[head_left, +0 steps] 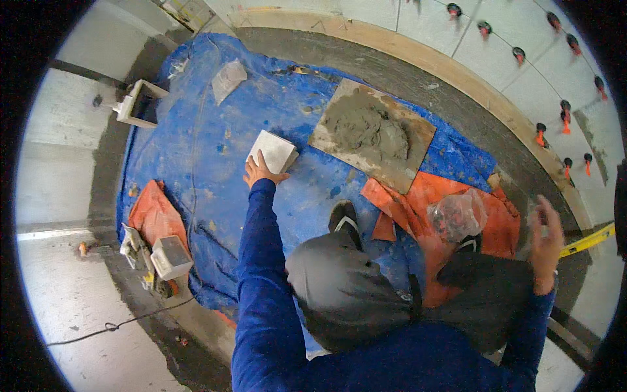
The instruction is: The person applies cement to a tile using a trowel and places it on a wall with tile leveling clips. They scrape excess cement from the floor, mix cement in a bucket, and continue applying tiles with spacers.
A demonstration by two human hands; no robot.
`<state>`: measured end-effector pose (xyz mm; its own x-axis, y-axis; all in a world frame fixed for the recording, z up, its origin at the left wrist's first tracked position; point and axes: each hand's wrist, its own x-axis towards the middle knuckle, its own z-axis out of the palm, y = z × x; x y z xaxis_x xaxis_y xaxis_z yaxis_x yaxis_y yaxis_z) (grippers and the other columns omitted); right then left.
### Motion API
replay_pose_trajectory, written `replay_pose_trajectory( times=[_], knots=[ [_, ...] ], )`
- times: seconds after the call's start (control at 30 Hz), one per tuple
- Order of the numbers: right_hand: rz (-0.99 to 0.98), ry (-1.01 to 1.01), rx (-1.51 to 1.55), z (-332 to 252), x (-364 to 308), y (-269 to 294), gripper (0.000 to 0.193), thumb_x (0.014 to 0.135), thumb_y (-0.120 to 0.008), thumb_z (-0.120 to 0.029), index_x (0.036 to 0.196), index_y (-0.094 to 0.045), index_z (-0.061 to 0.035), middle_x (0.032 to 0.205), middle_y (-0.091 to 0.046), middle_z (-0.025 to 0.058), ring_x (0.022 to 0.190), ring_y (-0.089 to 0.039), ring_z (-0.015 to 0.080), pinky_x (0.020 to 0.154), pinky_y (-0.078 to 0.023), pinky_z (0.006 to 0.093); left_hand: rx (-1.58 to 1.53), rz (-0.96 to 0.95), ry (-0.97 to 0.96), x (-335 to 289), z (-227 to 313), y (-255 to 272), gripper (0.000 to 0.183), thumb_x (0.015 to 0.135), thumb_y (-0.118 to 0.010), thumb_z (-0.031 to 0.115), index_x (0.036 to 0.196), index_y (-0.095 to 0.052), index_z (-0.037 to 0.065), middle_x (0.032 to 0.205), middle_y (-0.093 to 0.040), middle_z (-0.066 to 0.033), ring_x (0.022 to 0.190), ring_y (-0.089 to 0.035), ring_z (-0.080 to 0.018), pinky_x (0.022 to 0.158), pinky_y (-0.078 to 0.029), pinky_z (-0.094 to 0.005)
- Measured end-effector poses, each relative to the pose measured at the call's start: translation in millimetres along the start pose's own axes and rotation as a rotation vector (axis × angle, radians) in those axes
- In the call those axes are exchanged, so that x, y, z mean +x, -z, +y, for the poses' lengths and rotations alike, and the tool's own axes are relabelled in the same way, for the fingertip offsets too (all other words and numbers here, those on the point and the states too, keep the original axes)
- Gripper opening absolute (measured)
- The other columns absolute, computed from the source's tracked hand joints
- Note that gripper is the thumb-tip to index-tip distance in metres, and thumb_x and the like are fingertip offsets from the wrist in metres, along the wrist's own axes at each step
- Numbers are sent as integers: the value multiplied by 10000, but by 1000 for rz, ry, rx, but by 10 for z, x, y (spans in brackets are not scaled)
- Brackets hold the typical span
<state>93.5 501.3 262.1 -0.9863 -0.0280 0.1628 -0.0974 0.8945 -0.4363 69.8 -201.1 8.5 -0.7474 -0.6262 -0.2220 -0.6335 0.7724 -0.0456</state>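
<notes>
My left hand (pixel 263 172) reaches out to a small stack of white square tiles (pixel 274 149) on the blue tarp. Its fingers are spread over the near edge of the stack, touching it, with the thumb out to the right. My right hand (pixel 546 243) is raised at the right side, smeared by motion. A small pale spot shows at its fingers, and I cannot make out what it is. Beyond my knees, a board (pixel 418 160) carries a heap of wet grey mortar (pixel 372 127).
Orange sheeting (pixel 499 219) with a clear plastic bag (pixel 457 215) lies at my right foot. A yellow level (pixel 588 242) is beside my right hand. Black-and-red levelling clips (pixel 518 55) dot the tiled wall. A white box (pixel 172 256) and an open bin (pixel 140 104) stand left.
</notes>
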Motion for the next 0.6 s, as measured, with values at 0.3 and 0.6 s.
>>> replay_pose_trajectory(
  times=[0.3, 0.6],
  knots=[
    [-234, -108, -9, -290, 239, -710, 386, 925, -659, -43, 1308, -628, 2, 1296, -673, 185, 1169, -669, 304, 997, -521, 382, 120, -37, -124, 1100, -108, -537, 1490, 447, -914, 693, 1623, -119, 239, 1669, -157, -182, 1532, -173, -370, 1180, -212, -655],
    [520, -361, 9, 597, -295, 561, 255, 977, -648, -189, 1176, -699, -39, 832, -693, 75, 721, -628, 136, 709, -525, 298, 0, 97, -352, 1774, 225, -638, 1427, 484, -881, 711, 1603, -165, 190, 1647, -189, -212, 1511, -193, -412, 1173, -198, -678]
  ],
)
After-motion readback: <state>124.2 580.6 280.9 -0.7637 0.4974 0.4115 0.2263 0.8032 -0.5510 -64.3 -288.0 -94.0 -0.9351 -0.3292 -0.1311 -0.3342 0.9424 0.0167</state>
